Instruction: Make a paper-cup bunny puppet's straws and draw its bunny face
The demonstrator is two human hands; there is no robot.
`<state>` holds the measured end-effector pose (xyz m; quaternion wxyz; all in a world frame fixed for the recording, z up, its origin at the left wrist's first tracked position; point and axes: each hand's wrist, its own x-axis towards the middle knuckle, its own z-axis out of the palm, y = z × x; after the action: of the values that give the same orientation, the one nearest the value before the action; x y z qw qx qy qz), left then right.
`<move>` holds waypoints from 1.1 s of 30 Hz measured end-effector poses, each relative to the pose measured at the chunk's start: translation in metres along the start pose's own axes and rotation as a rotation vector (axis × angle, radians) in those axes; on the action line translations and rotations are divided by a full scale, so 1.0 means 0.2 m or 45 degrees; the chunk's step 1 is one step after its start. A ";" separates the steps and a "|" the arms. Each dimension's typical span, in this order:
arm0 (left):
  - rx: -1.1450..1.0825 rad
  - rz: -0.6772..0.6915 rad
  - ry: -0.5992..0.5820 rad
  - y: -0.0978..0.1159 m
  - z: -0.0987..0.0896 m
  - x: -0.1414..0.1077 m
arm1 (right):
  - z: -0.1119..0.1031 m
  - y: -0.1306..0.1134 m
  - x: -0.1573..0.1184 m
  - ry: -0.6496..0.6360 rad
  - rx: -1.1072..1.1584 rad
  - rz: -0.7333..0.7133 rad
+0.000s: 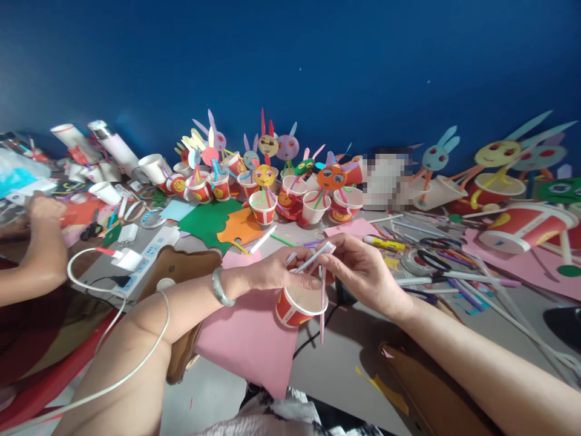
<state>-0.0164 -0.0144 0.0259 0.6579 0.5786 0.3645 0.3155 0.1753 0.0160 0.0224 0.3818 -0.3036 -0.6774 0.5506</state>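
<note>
My left hand (279,270), a pale green bangle on its wrist, is closed on a pale, narrow paper strip (310,261). Facing it, my right hand (365,271) pinches the same bent strip between thumb and fingers. A pinkish length of strip (322,309) hangs down past the rim of a red and white paper cup (295,310). That cup stands upright just below my hands, partly hidden by my left thumb and fingers; whether they touch it I cannot tell. Pink paper (249,333) lies under and beside the cup.
Behind stand several paper cups with animal faces, such as a yellow one (264,175) and an orange one (331,178). Scissors (433,257), pens and strips clutter the right. A power strip (147,257) and white cable lie left, near another person's arm (45,242).
</note>
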 end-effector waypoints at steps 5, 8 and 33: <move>0.047 -0.023 -0.027 -0.02 0.00 0.00 | 0.01 0.00 0.00 -0.037 0.012 0.018; 0.173 0.022 0.139 -0.01 -0.02 -0.01 | -0.01 0.02 0.01 -0.025 0.007 0.012; 0.245 0.194 0.528 -0.03 -0.17 0.00 | -0.04 0.04 0.01 -0.235 -0.770 -0.186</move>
<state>-0.0440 0.0031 0.0176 0.4851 0.5874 0.4755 0.4400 0.1812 0.0234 0.0157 0.2499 -0.3027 -0.8620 0.3208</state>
